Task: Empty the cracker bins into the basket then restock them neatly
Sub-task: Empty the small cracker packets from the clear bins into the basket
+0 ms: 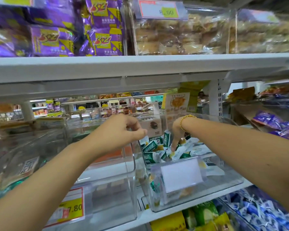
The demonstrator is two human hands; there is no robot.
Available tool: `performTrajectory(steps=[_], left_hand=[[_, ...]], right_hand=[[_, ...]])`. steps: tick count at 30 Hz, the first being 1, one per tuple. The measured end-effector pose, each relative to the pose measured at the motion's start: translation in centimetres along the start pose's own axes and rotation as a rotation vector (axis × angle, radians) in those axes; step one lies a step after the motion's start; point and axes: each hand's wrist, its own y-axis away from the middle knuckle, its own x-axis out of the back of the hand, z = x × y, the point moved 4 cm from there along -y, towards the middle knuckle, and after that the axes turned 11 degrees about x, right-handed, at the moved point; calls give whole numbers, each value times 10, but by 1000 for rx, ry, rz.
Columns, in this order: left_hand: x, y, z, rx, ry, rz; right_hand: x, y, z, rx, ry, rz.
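Shelf: white store shelf (165, 214), with clear bins side by side on it.
Packets: small green-and-white cracker packets (151, 145) lie heaped loose in the right bin (223, 179). The left bin (110, 194) looks empty.
Handling: probably light, crinkly, slippery and brittle inside. I'd scoop a few by their bodies without squeezing.
Left hand (122, 129): my fingers are curled by the rim between the bins; I cannot tell if they hold anything.
Right hand (177, 134): my fingers point down among the packets and touch one; I cannot tell if they pinch it.

Bright, even store light. Motion blur smears upper packets (97, 25) and price tag (158, 10). Wide-angle bending at edges; glare on bins (197, 194).
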Motion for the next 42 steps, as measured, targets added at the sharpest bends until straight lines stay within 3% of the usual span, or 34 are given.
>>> performTrajectory(steps=[6,9,18,25,31,35,39,42], left_hand=[[0,1,3,14,-16,9],[0,2,3,16,-24,27],[0,-2,5,37,-41,-23],[2,-20,22,93,-185,-60],[-22,-61,53,127,-251,-163],[-45,-102,57,171,-396,-210],[-71,-132,49,324,-395,-384],[-77,-146,52,362,-241,-358]], right_hand=[[-2,7,-8,-9,87,28],[-6,9,-12,-6,67,-44],[-8,20,0,47,-187,-98],[-15,45,18,142,-410,10],[-13,85,32,253,-527,527],[4,113,56,191,-505,958],[11,129,78,151,-650,1123],[3,124,80,171,-654,1253]])
